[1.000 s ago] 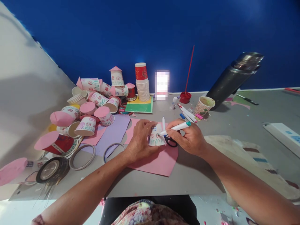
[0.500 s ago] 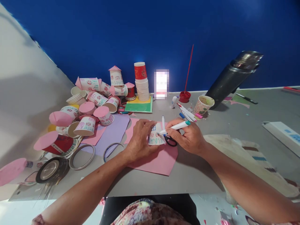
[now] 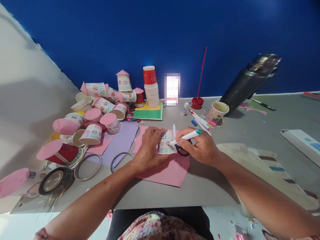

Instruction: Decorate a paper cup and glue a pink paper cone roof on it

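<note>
A white paper cup [image 3: 165,146] with a blue window, red flowers and green grass strokes lies on its side over pink paper [image 3: 172,171]. My left hand [image 3: 150,146] is wrapped round its left side. Closed on a white marker with a green end [image 3: 188,135], my right hand [image 3: 198,145] holds the tip at the cup's drawn flowers. Black-handled scissors [image 3: 182,150] lie just beneath the right hand. Another white pen [image 3: 174,130] points up behind the cup.
Many decorated cups with pink tops [image 3: 93,133] crowd the left. Behind stand a cup stack [image 3: 152,95], a blurred bright screen [image 3: 172,89] and a red pot [image 3: 197,103]. Markers [image 3: 200,120], a patterned cup [image 3: 217,112], a black flask [image 3: 243,86] and a power strip [image 3: 302,145] are right.
My right hand and the green-ended marker have shifted slightly left and down, with the tip a little lower on the cup. My left hand keeps its hold.
</note>
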Demonstrator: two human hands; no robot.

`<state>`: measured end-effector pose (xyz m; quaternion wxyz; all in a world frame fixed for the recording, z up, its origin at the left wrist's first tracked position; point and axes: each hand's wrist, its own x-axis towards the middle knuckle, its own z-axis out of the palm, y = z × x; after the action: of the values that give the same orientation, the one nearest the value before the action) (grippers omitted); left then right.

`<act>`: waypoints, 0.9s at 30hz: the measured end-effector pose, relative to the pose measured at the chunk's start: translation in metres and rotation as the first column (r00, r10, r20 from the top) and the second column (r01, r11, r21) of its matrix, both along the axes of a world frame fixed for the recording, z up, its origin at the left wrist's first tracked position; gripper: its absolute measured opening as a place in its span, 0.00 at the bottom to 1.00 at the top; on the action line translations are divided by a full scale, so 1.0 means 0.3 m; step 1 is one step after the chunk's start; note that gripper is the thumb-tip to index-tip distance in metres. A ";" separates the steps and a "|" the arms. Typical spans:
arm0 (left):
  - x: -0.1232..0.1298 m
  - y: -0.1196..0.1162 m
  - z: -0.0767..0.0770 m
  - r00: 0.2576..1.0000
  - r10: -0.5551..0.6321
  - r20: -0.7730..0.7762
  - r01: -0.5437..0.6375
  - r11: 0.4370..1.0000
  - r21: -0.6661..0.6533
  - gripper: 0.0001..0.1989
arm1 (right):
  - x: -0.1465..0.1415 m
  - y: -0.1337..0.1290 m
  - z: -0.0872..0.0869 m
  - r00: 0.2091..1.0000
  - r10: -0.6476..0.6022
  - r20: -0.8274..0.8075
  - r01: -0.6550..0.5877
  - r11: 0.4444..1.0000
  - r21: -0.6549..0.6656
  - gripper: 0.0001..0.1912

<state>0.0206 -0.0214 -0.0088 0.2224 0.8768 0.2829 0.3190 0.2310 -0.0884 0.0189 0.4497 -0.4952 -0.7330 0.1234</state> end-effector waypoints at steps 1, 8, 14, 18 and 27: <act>0.000 -0.001 0.002 1.000 0.000 0.000 0.000 1.000 -0.002 0.36 | 0.001 0.001 0.000 1.000 0.003 0.001 -0.003 1.000 0.000 0.07; -0.001 0.000 0.011 1.000 -0.001 0.004 0.001 0.999 -0.032 0.35 | 0.013 0.003 0.012 0.998 -0.054 -0.013 0.054 0.998 0.013 0.07; 0.002 0.002 0.012 1.000 -0.007 -0.006 0.007 1.000 -0.020 0.34 | 0.008 0.011 0.004 0.999 -0.031 0.028 0.029 0.998 0.051 0.07; 0.004 0.002 0.012 1.000 -0.009 -0.002 0.009 1.000 -0.006 0.34 | 0.008 0.014 0.001 0.999 -0.044 0.027 0.043 0.998 0.054 0.07; 0.001 0.001 0.014 1.000 -0.005 0.005 0.006 0.998 -0.057 0.35 | 0.015 0.009 -0.004 0.992 -0.058 -0.110 0.062 0.998 0.033 0.06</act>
<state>0.0209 -0.0212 -0.0045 0.2491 0.8700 0.2889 0.3124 0.2354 -0.0857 0.0178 0.5016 -0.5013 -0.6942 0.1232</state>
